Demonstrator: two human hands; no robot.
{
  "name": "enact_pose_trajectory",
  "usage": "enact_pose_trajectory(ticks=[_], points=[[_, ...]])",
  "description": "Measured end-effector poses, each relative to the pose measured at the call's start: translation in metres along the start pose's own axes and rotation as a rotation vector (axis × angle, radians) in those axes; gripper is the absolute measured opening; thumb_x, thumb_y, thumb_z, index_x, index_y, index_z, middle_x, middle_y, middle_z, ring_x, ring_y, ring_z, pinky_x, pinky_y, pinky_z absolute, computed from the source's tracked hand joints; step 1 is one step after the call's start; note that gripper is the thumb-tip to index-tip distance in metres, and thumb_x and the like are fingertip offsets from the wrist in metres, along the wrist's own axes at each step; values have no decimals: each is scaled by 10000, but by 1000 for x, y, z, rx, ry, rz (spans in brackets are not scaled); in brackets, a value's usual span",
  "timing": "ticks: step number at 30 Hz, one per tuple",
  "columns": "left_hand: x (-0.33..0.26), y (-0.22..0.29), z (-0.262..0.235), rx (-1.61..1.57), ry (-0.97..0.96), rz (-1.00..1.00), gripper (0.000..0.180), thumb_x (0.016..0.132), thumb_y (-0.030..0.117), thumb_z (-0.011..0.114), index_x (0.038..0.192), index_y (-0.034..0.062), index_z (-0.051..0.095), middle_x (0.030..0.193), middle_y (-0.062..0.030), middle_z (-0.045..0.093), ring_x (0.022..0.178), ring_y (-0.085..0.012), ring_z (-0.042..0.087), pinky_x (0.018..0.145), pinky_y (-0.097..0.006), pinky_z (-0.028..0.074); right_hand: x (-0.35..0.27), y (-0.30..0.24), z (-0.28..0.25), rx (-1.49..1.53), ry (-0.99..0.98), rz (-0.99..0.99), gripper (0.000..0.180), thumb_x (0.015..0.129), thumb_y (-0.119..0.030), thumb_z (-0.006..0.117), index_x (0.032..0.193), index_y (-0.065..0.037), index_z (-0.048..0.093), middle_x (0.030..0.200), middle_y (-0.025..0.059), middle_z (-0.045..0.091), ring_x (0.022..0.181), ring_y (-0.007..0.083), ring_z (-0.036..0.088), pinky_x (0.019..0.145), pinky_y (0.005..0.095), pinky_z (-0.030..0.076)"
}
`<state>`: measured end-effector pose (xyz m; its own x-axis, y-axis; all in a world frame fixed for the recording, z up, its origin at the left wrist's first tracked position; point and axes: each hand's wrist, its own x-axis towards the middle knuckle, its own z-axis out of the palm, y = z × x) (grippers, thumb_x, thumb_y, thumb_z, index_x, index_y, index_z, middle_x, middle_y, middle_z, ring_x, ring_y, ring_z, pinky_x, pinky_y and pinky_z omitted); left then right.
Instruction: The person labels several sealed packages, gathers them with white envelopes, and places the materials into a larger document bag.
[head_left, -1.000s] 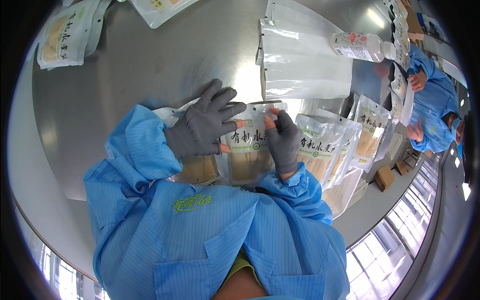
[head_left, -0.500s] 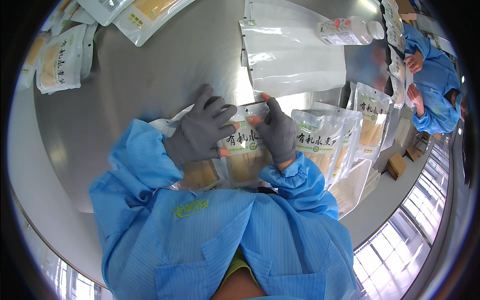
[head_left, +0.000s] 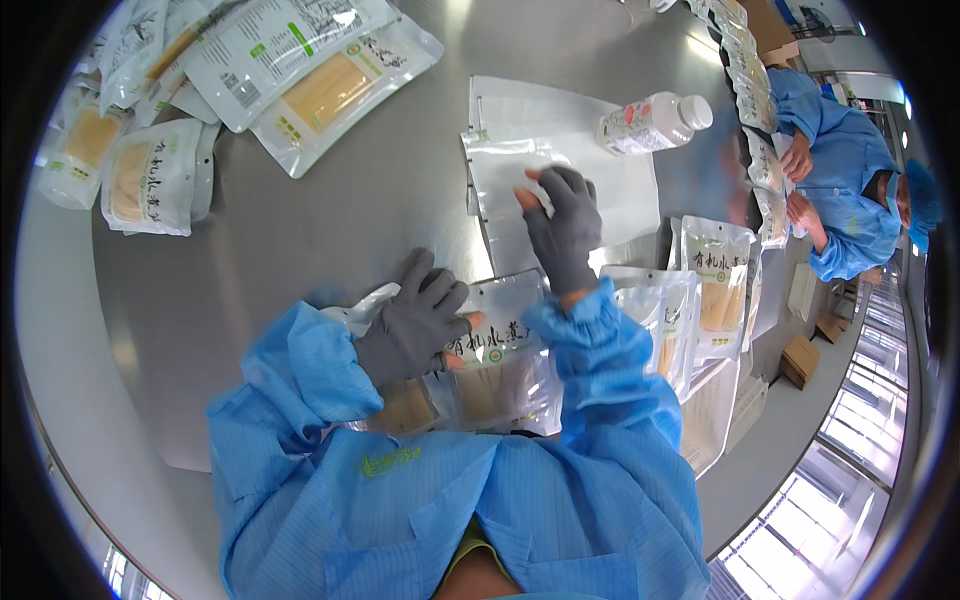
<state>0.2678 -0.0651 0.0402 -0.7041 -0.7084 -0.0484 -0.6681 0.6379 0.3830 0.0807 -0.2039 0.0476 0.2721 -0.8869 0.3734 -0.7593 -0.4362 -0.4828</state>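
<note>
Glossy clear film fronts the pouch (head_left: 500,388) at the near edge of the steel counter (head_left: 370,210), partly behind a sleeve (head_left: 612,345). The gloved left hand (head_left: 415,325) splays against it, any pinch impossible to tell; the right hand (head_left: 568,225) has a parted, empty grip over flat white bags (head_left: 530,130).

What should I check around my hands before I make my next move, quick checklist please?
1. Left hand at the front pouch: ok, fingertips at its left side.
2. Right hand free: ok, nothing visible between thumb and index finger.
3. Right hand touching the flat white bags: cannot tell from this angle.
4. Bags unobstructed: not ok, a capped bottle is on them.
5. Front pouch sealed at the top: cannot tell.
6. Co-worker's hands clear of yours: ok, well off to the right.
</note>
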Motion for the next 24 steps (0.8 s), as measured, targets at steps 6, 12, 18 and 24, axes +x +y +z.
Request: enact_pose_trajectory(ticks=[6,12,18,24], points=[[5,-27,-8,-104,372,-153,581,765,404,628,1243,80,560,1275,-178,476,1210,-389,395,1082,-541,250,45,5,57,-252,-98,104,401,688,-386,750,976,-118,669,1006,46,624,929,303,557,742,413,468],[44,-74,-19,-328,562,-454,543,786,302,661,1271,94,532,1262,-132,498,1183,-345,427,1023,-438,357,44,9,71,-55,-19,219,254,713,-308,743,866,-109,705,954,48,637,910,285,559,751,390,463],[106,-99,-8,-684,789,-500,488,851,267,632,1285,80,512,1171,-118,571,1008,-304,534,899,-390,434,42,18,62,174,75,249,192,754,-252,729,861,-94,714,886,56,657,862,268,577,731,368,465],[123,-109,0,-1340,703,-565,399,908,145,591,1292,65,517,1095,-68,586,994,-114,535,857,-255,448,35,14,54,134,139,161,200,743,-238,743,876,-90,717,888,59,655,858,258,583,724,361,470]])
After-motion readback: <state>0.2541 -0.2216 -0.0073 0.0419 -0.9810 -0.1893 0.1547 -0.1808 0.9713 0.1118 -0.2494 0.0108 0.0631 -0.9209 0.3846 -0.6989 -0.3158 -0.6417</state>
